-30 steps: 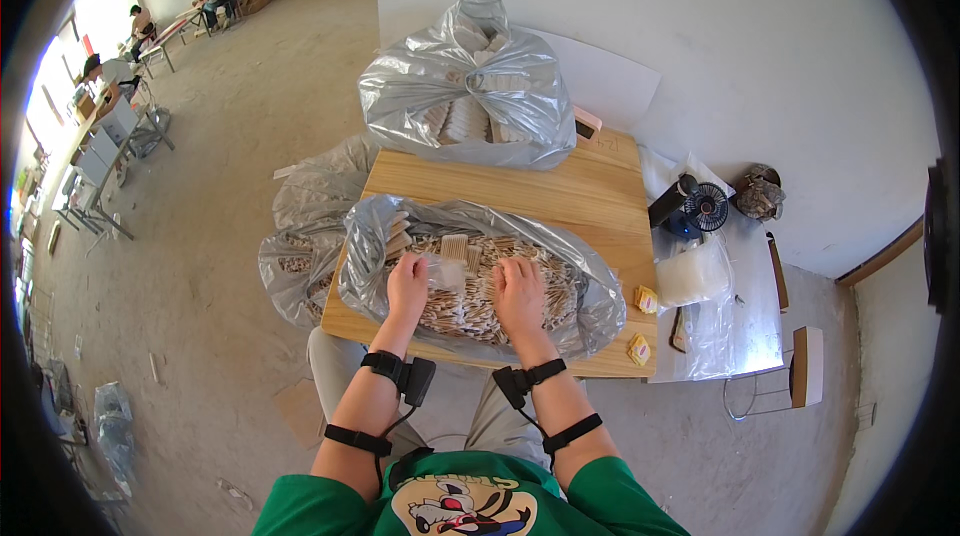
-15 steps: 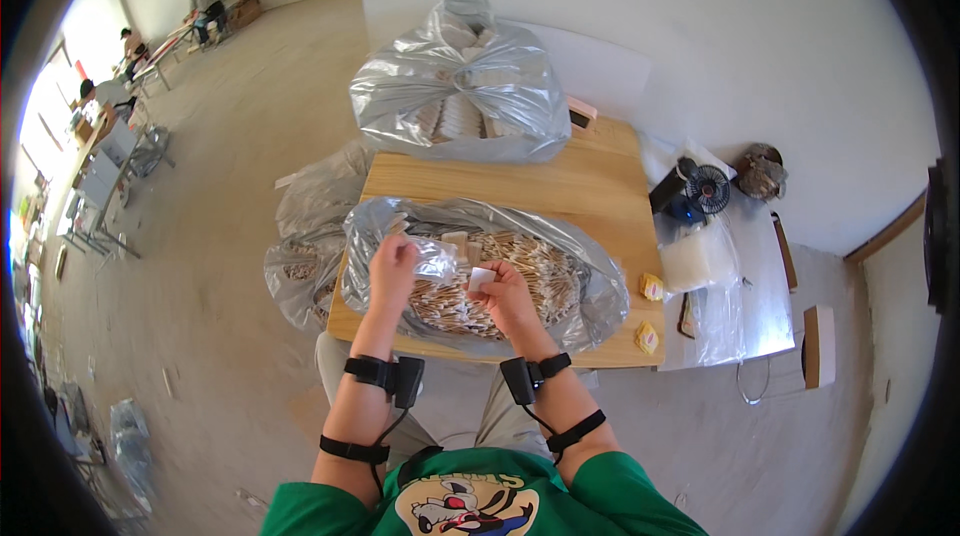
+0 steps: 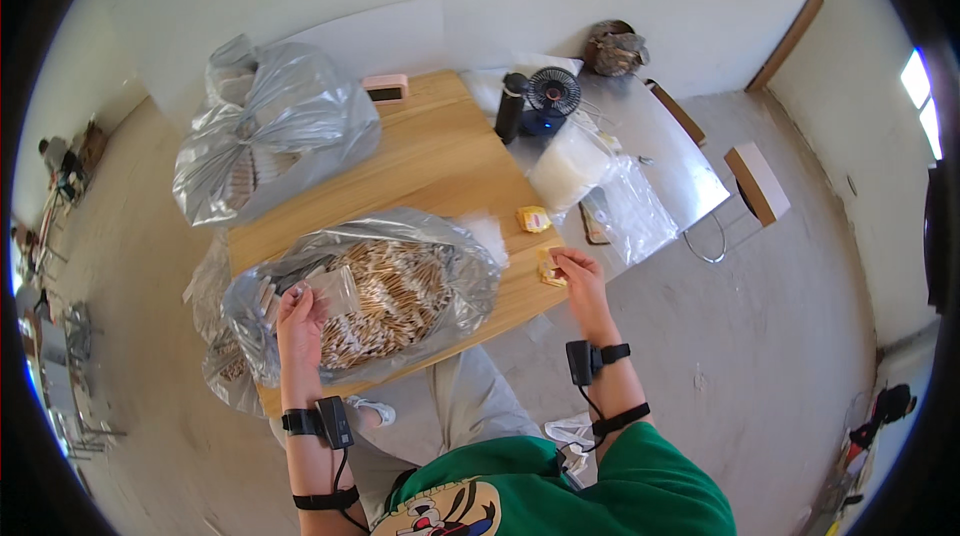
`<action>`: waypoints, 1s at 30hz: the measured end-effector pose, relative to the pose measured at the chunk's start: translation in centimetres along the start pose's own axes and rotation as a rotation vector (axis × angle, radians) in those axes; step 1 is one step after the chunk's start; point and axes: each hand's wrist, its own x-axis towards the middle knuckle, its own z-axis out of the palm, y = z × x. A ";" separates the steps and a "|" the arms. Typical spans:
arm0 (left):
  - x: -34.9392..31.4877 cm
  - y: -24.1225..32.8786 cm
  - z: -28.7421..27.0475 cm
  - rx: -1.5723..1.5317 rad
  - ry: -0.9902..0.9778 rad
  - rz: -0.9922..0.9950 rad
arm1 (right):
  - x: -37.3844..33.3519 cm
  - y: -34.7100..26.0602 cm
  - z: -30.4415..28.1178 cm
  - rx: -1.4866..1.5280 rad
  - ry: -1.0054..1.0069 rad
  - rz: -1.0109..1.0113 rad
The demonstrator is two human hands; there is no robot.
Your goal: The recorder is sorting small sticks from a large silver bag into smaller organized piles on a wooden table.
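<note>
Apparently midway through packing, with fetching a yellow piece as the likely step in hand; pinching a small clear bag point(image 3: 338, 292) by its left side in the left grip point(image 3: 300, 317), thumb and fingers closed on the film; right grip point(image 3: 583, 282) out at a small yellow stack point(image 3: 548, 270) on the bench point(image 3: 440, 161), thumb and fingertips close together at its edge; cannot tell touching from hovering, nor a caught piece from none; just beyond the right grip, a second yellow stack point(image 3: 534, 220); under and to the right of the left grip, an open silver-grey sack point(image 3: 410, 223) full of thin pale-tipped sticks point(image 3: 390, 291); calling next, at a guess, for a light pinch to part one yellow piece from the rest, with the bag held steady; left forearm point(image 3: 308, 454) pointing nearly straight ahead; right forearm point(image 3: 626, 392) slanting forward and slightly inward, well apart from the left grip.
</note>
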 end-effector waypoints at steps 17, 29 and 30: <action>0.7 -6.2 16.9 0.452 -0.436 -0.130 | 1.1 1.8 -1.6 -1.110 0.175 -0.170; 3.1 -6.2 15.6 0.535 -0.146 0.168 | 3.9 1.3 3.1 -0.089 -0.069 -0.060; 3.6 -5.8 13.7 0.554 -0.085 0.209 | 5.0 2.3 3.2 -0.040 -0.017 -0.006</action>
